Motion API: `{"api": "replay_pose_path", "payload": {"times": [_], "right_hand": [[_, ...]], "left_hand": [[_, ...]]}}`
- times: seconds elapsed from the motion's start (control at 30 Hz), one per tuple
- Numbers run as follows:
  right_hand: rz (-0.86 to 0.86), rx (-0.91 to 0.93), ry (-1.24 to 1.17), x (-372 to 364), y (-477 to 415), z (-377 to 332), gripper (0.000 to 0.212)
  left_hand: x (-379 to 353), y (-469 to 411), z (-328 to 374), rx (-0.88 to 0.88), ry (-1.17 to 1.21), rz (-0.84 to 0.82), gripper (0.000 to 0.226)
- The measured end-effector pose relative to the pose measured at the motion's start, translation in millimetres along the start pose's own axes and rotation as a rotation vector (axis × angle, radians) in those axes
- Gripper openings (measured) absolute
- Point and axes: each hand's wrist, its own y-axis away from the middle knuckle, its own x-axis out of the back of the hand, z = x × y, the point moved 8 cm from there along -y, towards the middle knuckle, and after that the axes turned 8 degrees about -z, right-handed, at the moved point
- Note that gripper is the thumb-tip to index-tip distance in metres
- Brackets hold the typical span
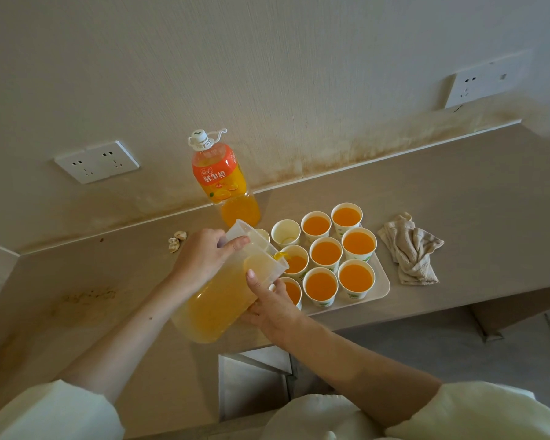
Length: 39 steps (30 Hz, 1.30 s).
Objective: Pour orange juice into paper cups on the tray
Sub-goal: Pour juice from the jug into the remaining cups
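Cream-white sleeves [54,411] lie along the bottom edge. From them two bare forearms reach to a clear plastic pitcher of orange juice [216,300], held tilted above the beige bench [458,211]. The left grip [204,257] is curled round the pitcher's upper part near the rim, and whether a handle sits under it I cannot tell. The right grip [275,308] cups the lower wall, thumb laid up the side. Juice shows at the spout, right over a partly filled white paper cup [296,264] on the white rectangular tray [384,282]. Six cups to its right look full nearly to the brim, and an empty paper cup [285,233] stands at the back. The pitcher looks well over half full, so probably heavy, with a smooth, slippery wall, and holding it high and low suits it. The cups are likely thin and easily crushed or tipped. An orange-labelled juice bottle [223,182] stands by the wall, and a crumpled beige cloth [410,249] lies right of the tray.
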Motion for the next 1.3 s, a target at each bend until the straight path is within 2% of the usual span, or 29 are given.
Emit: {"api": "replay_pose_path", "payload": {"times": [0.13,0.33,0.53,0.77,0.97,1.17,1.23,1.3], "right_hand": [[0.001,-0.002,-0.009,1,0,1,0.107],[0.017,-0.007,0.048,5,-5,4,0.123],[0.014,0.003,0.037,4,-5,4,0.118],[0.032,-0.002,0.014,0,-2,3,0.127],[-0.012,0.018,0.001,-4,5,-1,0.121],[0.014,-0.006,-0.022,-4,2,-1,0.126],[0.015,0.0,-0.024,-2,3,-2,0.121],[-0.007,0.038,-0.044,-4,6,-6,0.099]], "left_hand": [[1,0,2,0.003,-0.022,0.005,0.053],[2,0,3,-0.009,-0.032,0.013,0.055],[2,2,3,-0.005,-0.038,0.018,0.054],[2,3,0,-0.006,-0.014,0.013,0.054],[1,2,-3,0.012,-0.027,0.014,0.055],[2,2,0,0.006,-0.02,0.018,0.054],[2,1,0,0.011,-0.02,0.022,0.054],[3,1,0,0.019,-0.023,0.023,0.054]]}}
